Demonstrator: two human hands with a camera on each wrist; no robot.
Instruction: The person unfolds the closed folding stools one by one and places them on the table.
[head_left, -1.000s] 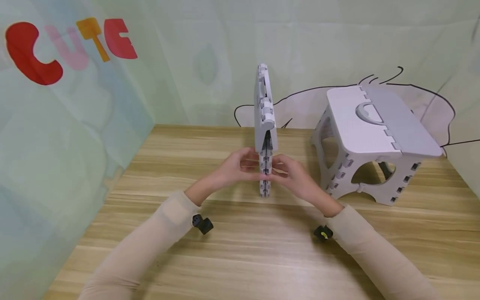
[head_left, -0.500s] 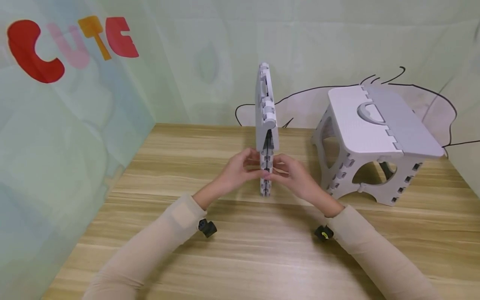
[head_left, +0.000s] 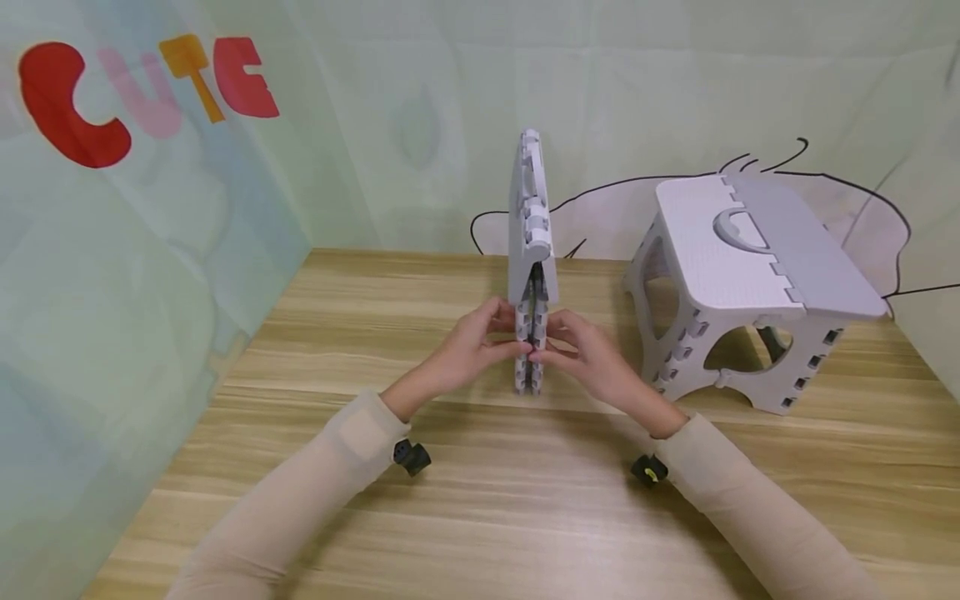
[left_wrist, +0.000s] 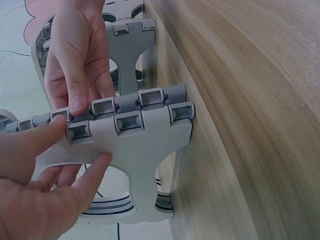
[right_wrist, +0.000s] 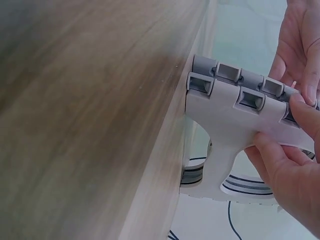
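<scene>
A grey-and-white folding step stool point(head_left: 531, 229) stands upright and nearly flat on the table, narrow edge towards me. Its two leg panels are slightly apart at the bottom. My left hand point(head_left: 474, 343) pinches the left leg panel point(left_wrist: 145, 140), thumb on the hinged front edge and fingers behind it. On the other side my right hand point(head_left: 596, 354) grips the right leg panel point(right_wrist: 225, 112) likewise, its fingers reaching the cut-out. Both thumbs nearly meet at the seam. Some fingertips are hidden behind the panels in the head view.
To the right, an unfolded step stool point(head_left: 738, 250) of the same kind stands on its legs, with a handle in its top. The wood-grain table point(head_left: 487, 517) meets a printed cloth backdrop point(head_left: 390, 142) behind and at the left.
The gap between the folded stool's leg panels has widened slightly at the bottom. My left wrist has shifted a little to the right; my right hand has stayed almost in place.
</scene>
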